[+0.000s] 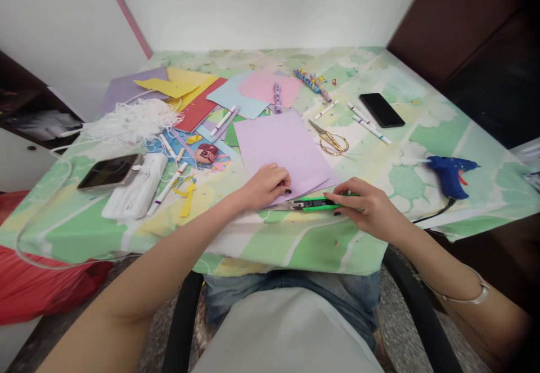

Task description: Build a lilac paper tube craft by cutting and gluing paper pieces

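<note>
A sheet of light purple paper (282, 142) lies near the table's front edge, with a lifted or folded layer along its lower right side. My left hand (268, 184) rests on the paper's lower left part, fingers curled and the thumb at its near edge. In my right hand (365, 204) is a green and black utility knife (316, 203), gripped near its back end. Its blade points left, level with the paper's near edge and close under my left hand. Gold-handled scissors (331, 139) lie just right of the paper.
A blue glue gun (451, 175) with a cord lies at right, a black phone (382, 109) behind it. Several markers (369, 128) are scattered about. At left are white string (135, 120), coloured paper (202, 103), another phone (110, 171) and a white power strip (137, 187).
</note>
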Motion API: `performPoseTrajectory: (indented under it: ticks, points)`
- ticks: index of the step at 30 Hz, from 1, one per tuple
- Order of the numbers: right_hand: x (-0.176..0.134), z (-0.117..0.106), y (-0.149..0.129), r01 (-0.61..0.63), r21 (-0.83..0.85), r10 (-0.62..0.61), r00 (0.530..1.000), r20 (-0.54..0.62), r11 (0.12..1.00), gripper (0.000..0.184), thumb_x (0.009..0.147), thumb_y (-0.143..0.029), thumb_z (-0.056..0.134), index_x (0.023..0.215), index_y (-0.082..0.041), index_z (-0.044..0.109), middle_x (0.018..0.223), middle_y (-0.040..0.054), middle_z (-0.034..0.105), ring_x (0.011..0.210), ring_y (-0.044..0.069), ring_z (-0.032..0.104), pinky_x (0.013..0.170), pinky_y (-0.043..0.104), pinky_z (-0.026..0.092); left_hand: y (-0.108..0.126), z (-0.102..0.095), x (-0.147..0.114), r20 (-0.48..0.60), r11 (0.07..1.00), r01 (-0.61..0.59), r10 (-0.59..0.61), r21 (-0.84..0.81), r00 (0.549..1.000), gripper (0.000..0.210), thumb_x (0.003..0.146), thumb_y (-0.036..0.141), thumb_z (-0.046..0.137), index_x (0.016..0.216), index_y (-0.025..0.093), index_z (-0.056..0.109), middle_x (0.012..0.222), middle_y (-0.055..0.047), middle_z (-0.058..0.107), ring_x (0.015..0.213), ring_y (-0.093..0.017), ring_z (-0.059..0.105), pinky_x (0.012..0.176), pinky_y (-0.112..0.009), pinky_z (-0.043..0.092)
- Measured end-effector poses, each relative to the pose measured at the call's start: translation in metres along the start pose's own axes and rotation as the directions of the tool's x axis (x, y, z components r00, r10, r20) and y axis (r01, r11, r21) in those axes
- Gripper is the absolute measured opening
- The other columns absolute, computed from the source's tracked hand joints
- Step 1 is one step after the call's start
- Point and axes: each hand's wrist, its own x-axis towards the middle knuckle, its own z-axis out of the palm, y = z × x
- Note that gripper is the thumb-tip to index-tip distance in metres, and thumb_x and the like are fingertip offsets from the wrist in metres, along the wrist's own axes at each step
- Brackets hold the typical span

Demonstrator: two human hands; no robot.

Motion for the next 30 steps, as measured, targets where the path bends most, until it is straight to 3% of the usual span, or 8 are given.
performPoseTrajectory:
  ticks: [21, 30]
  points:
    - [-0.006, 0.004, -0.008, 0.009, -0.046, -0.009, 1.0, -0.001, 0.999, 0.033, 0.086, -0.015, 0.05, 0.116, -0.024, 0.06, 0.094, 0.0103, 0.06, 0.083, 0.021, 0.054, 0.067, 0.034, 0.047, -0.001, 0.0, 0.0, -0.001, 1.0, -0.012, 0.012, 0.005, 1.0, 0.01, 0.084, 0.017, 0.046, 0.074, 0.018, 0.049, 0.072, -0.002, 0.054, 0.073, -0.017, 0.044, 0.073, -0.032, 0.034]
    - [-0.012, 0.006, -0.022, -0.024, 0.012, 0.024, 1.0, -0.009, 1.0, 0.035, 0.086, -0.014, 0.05, 0.117, -0.025, 0.06, 0.092, 0.0099, 0.06, 0.082, 0.021, 0.056, 0.066, 0.034, 0.049, -0.002, 0.001, 0.0, -0.004, 1.0, 0.013, -0.013, -0.007, 1.0, 0.008, 0.081, 0.015, 0.048, 0.073, 0.018, 0.048, 0.072, -0.002, 0.054, 0.073, -0.017, 0.044, 0.072, -0.031, 0.034]
